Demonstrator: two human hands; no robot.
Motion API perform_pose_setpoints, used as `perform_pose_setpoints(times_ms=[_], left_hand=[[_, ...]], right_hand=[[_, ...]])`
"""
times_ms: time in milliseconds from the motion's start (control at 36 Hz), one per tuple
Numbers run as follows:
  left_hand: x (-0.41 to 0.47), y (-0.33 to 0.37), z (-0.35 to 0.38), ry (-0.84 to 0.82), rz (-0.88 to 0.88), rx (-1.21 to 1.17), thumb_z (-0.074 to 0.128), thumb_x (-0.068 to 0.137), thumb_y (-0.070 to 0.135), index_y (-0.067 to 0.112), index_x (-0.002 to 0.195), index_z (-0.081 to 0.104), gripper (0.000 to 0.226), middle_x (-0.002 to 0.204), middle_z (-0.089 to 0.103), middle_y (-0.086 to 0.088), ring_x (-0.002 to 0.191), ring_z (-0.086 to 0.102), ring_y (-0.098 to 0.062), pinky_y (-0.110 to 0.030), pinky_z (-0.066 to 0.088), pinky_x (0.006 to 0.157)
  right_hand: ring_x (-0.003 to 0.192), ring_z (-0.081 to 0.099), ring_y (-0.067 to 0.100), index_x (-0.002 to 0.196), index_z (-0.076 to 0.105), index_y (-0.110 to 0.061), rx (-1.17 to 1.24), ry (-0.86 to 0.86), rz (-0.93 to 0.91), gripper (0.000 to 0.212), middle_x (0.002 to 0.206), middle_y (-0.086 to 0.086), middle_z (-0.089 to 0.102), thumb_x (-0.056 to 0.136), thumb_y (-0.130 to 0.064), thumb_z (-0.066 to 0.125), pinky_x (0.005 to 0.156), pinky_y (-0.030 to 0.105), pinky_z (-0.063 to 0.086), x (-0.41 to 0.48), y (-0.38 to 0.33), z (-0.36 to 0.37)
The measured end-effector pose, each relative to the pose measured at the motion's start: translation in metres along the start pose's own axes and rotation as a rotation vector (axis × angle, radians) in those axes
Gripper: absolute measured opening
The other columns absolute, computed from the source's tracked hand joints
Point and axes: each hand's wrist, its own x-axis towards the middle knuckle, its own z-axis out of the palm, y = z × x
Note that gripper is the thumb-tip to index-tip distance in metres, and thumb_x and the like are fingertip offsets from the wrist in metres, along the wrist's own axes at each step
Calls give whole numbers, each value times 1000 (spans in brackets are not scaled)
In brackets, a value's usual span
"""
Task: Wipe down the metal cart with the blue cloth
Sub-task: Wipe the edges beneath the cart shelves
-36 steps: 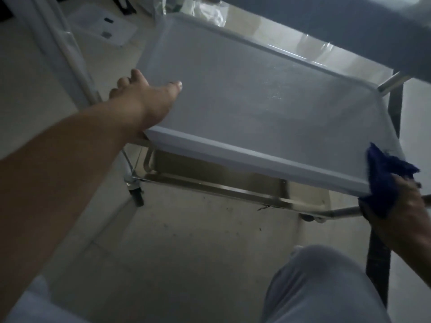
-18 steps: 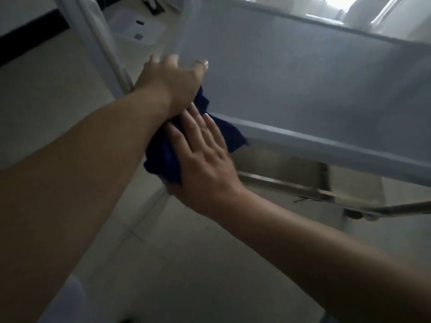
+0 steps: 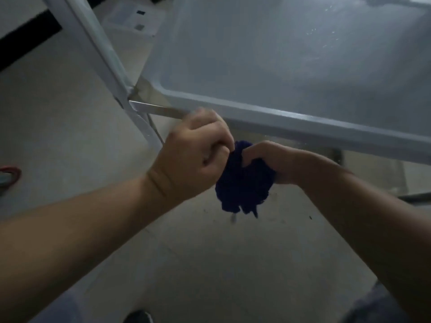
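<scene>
Blue cloth [image 3: 243, 183]: bunched into a wad in mid-air, held between both hands, just below and in front of the near rim of the metal cart [image 3: 303, 123]. It touches no part of the cart. The wad's long axis runs roughly vertical, with the tight top up between the hands and the loose ends hanging toward the floor [image 3: 210, 264].

Left hand [image 3: 196, 157]: fingers curled tight, closed on the cloth's upper left edge, knuckles near the rim. Some motion blur here.

Right hand [image 3: 268, 159]: wraps the wad from the right side, fingers clenched into the fabric.

Cart: the shelf tray [image 3: 279, 54] is tilted in view, and its near rim runs from upper left down to lower right. The rounded corner sits at left, above the hands. A pale upright post [image 3: 93, 50] slants down on the left and meets a bright crossbar [image 3: 158, 110] that passes behind the left hand. The tray surface shows faint streaks near the top right.

Room: open floor below and to the left of the hands. A flat box [image 3: 133, 19] lies on the floor beyond the post, well apart. A red-rimmed object [image 3: 10, 176] sits at the far left edge, too cut off to identify. A dark shoe tip [image 3: 137, 317] shows at the bottom edge.
</scene>
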Motion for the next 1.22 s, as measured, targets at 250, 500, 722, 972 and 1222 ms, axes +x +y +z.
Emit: perform_pose_setpoints(times_ms=[250, 500, 722, 972, 1222], left_hand=[[-22, -38, 46, -447, -970, -435, 48, 109, 42, 20, 120, 64, 29, 100, 73, 5, 90, 71, -10, -26, 57, 78], [-20, -72, 61, -676, -1230, -587, 68, 101, 42, 14, 121, 68, 34, 105, 80, -8, 95, 78, -24, -43, 65, 86], [-24, -48, 75, -988, -1453, -429, 62, 103, 21, 3, 92, 69, 22, 69, 70, -9, 53, 65, -20, -28, 52, 53], [3, -24, 83, -771, -1488, -512, 53, 108, 21, 4, 101, 62, 20, 70, 76, -13, 59, 73, -26, -38, 63, 58], [-16, -9, 105, -545, -1490, -771, 58, 103, 14, 4, 128, 63, 28, 113, 73, -22, 96, 73, -36, -52, 62, 87]], right_hand=[[106, 72, 40, 127, 65, 3, 79, -69, 26, 33, 121, 25, 74, 103, -17, 54, 100, 52, 56, 8, 3, -3], [95, 71, 36, 124, 62, -1, 335, 127, 199, 41, 111, 22, 72, 95, -29, 61, 92, 48, 59, 14, 21, -38], [84, 67, 34, 120, 60, 6, 223, 114, 451, 48, 107, 20, 67, 100, -36, 56, 92, 42, 50, 11, 56, -49], [85, 71, 37, 119, 62, -1, 294, 324, 341, 38, 104, 22, 74, 97, -24, 43, 86, 52, 58, 28, 62, -40], [99, 78, 39, 121, 73, -8, 400, 265, 364, 58, 119, 20, 76, 93, -59, 73, 82, 52, 63, 21, 65, -36]])
